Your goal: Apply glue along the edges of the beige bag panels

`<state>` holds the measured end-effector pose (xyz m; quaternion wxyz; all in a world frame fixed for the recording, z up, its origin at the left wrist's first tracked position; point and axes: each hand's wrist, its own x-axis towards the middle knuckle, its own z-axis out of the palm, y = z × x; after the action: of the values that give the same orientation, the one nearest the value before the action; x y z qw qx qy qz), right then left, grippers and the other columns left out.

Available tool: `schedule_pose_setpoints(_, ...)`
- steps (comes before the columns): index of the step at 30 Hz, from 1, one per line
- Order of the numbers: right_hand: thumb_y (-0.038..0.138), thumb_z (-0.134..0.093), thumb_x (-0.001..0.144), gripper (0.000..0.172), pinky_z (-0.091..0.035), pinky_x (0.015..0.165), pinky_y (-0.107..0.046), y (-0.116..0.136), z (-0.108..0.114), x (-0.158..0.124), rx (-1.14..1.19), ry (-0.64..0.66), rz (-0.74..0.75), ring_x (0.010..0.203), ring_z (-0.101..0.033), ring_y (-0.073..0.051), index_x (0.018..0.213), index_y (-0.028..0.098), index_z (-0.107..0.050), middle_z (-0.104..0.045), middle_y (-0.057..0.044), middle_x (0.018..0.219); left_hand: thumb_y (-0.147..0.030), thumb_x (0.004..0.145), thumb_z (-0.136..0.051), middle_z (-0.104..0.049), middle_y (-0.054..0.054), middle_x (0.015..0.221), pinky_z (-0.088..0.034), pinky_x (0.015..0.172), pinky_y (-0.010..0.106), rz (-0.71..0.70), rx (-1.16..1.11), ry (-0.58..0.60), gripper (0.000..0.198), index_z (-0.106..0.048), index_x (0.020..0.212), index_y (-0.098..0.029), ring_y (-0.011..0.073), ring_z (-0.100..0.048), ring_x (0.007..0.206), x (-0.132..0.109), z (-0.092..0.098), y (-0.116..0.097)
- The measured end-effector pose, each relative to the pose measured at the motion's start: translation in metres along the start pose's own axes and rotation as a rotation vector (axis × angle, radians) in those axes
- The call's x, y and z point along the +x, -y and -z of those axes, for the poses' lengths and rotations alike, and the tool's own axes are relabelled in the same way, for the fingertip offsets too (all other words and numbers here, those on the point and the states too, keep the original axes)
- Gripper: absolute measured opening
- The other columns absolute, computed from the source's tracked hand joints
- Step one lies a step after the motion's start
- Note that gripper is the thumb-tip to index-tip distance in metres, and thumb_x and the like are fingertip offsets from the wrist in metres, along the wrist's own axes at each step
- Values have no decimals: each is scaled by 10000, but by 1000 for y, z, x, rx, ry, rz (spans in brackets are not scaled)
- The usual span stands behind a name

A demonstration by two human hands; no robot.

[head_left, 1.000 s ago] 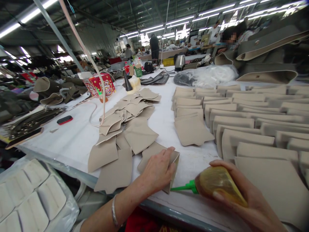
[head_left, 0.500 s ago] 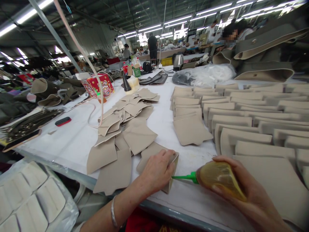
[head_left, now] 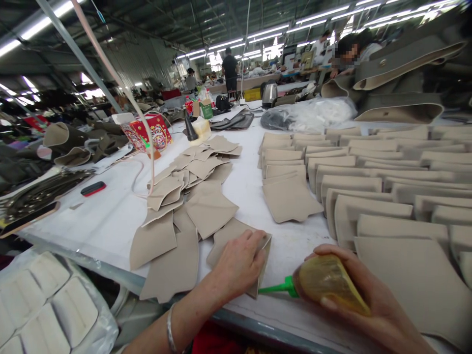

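My left hand [head_left: 243,258] is closed on a beige panel [head_left: 265,263] near the table's front edge, its right side bent up with the edge facing the nozzle. In my right hand [head_left: 372,290] lies a glue bottle [head_left: 324,282], tilted on its side, with amber liquid inside. Its green nozzle [head_left: 275,288] points left and its tip meets the lower end of the panel's edge. Left of my left hand, loose beige panels [head_left: 212,209] overlap in a long pile. Several rows of folded beige panels [head_left: 368,211] stand to the right.
A pale hose [head_left: 147,132] hangs down to the table [head_left: 103,221]. A red box [head_left: 147,132], a black cone [head_left: 191,129] and a plastic bag [head_left: 313,114] lie farther back. White padded pieces [head_left: 40,300] sit at lower left. Other people work in the background.
The bottle's nozzle tip has slid down along the panel's edge towards me, to its lower end. My left hand keeps its hold on the panel.
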<state>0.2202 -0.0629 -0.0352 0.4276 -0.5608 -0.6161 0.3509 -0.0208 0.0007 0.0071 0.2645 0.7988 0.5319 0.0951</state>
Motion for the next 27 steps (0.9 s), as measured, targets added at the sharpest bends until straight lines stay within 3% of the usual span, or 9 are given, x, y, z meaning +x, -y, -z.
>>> schedule_pose_setpoints(7,525,-696,867,464,-548,857,-291,2,14,23,-140,-146,119,928,-643,-232,1230,284,-536,-612,-38,1161,-194,944,-405,-640,41,1202,-458,978,337,-13,-25,11,388,-571,1293,-229,225,-613,1093,2,-1,0)
schedule_pose_setpoints(14,511,-684,882,440,-557,823,-299,1,14,26,-185,-96,198,967,-650,-246,1243,311,-533,-616,-32,1191,-191,943,-402,-643,44,1216,-452,997,343,-14,-35,5,398,-571,1302,-220,223,-608,1115,3,-4,2)
schedule_pose_setpoints(27,483,-677,894,416,-557,833,-323,6,12,28,-264,-179,325,916,-650,-235,1244,341,-504,-611,-24,1139,-184,926,-406,-642,53,1214,-456,998,359,-17,-42,-2,407,-583,1292,-206,234,-613,1107,4,-4,3)
